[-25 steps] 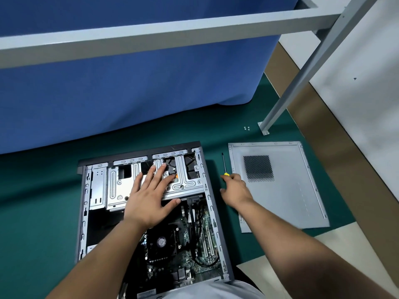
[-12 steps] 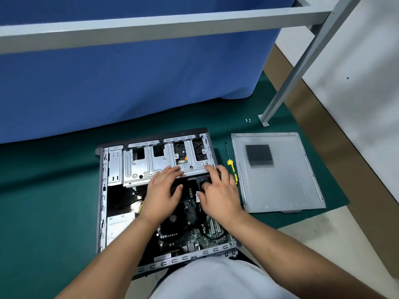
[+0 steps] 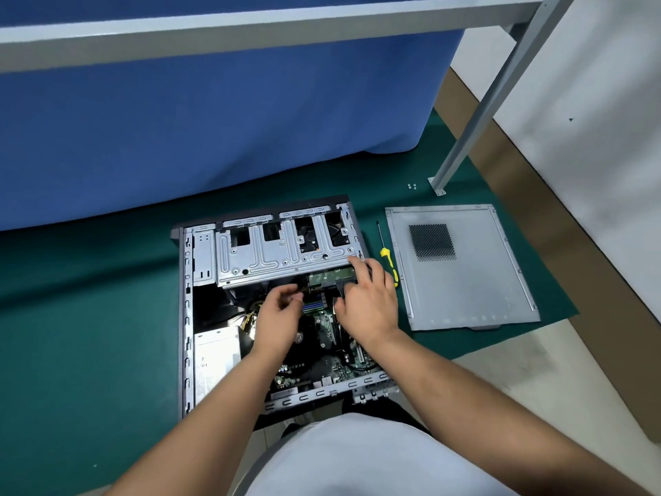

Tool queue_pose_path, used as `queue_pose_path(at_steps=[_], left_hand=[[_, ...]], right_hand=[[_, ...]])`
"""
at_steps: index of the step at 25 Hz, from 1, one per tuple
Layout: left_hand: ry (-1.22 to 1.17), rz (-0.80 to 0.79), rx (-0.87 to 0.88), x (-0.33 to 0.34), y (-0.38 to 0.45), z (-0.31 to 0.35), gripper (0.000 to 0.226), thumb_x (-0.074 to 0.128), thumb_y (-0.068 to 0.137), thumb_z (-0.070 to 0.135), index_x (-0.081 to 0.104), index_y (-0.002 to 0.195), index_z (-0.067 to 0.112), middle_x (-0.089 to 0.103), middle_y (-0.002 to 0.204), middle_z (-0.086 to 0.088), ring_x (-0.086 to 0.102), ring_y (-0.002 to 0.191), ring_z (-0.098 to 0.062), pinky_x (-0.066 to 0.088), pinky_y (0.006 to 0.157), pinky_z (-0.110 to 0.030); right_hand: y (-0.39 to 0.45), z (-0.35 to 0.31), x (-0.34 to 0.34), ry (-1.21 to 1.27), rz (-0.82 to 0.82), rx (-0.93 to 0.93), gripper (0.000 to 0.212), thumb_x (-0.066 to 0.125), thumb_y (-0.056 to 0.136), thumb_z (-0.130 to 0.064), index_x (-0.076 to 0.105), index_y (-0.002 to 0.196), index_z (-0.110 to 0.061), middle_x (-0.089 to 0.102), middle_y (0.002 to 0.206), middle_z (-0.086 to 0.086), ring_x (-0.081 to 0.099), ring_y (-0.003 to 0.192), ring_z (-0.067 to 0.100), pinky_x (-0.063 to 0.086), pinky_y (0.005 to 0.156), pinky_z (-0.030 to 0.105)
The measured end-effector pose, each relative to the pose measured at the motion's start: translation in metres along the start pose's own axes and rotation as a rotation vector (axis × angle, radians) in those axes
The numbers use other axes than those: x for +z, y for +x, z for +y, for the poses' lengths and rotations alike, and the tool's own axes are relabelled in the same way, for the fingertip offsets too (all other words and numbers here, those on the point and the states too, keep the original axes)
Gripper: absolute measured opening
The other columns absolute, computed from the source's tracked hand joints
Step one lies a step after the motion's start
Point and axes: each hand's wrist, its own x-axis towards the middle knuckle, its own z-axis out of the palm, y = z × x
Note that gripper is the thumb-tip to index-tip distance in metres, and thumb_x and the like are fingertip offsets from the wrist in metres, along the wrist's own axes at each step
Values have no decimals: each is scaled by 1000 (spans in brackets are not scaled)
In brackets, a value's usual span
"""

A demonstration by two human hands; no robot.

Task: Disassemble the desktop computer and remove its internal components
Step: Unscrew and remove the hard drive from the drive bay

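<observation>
Head view: left hand (image 3: 277, 318) now lower, right hand (image 3: 368, 298) unmoved, fingers' grip on drive cage (image 3: 282, 254) unclear.

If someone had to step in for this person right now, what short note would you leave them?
Left hand: fingers curled inside the computer case, near the cables; whether it grips anything is unclear.
Right hand: fingers reach under the edge of the drive cage, at the green board there; grip unclear.
Screwdriver lies on the green mat, between case and side panel.
Done: side panel off.
Left: drive cage, power supply, motherboard all still inside.
</observation>
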Motion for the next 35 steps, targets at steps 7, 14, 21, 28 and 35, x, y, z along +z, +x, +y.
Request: queue_pose_path(at_steps=[7, 14, 21, 28, 35], left_hand=[[-441, -183, -340, 27, 25, 25, 31, 60, 97, 7, 58, 124, -7, 70, 106, -19, 68, 90, -31, 60, 74, -38], [-426, -237, -408, 30, 21, 27, 34, 62, 98, 4, 56, 129, -8, 70, 116, -24, 72, 98, -34, 62, 68, -39], [-550, -80, -467, 24, -17, 9, 15, 61, 95, -3, 62, 109, -4, 70, 101, -19, 72, 88, -31, 63, 64, -40], [-723, 189, -432, 13, -61, 4, 15, 63, 91, -7, 63, 106, -4, 75, 96, -19, 76, 77, -30, 63, 80, -50], [-754, 186, -131, -12, -70, 28, 15, 63, 94, -4, 62, 106, 5, 78, 90, -11, 77, 80, -22, 62, 69, -37]], right_hand=[[-31, 5, 4, 25, 9, -8, 27, 59, 89, -37, 78, 84, -18, 35, 160, -4, 25, 145, 24, 25, 117, 44], [-58, 19, 7, 89, 6, -30, 25, 61, 88, -36, 76, 80, -18, 39, 157, -5, 28, 144, 21, 31, 116, 43], [-70, 50, 2, 168, -47, -187, 28, 61, 91, -42, 75, 81, -20, 44, 152, -5, 32, 142, 17, 31, 118, 42], [-60, 54, -10, 282, -104, -309, 20, 65, 91, -43, 68, 91, -24, 55, 134, -9, 48, 126, 17, 37, 112, 40], [-36, 30, -27, 520, -298, -207, 39, 55, 99, -50, 58, 126, -22, 59, 123, -7, 58, 111, 13, 46, 96, 35]])
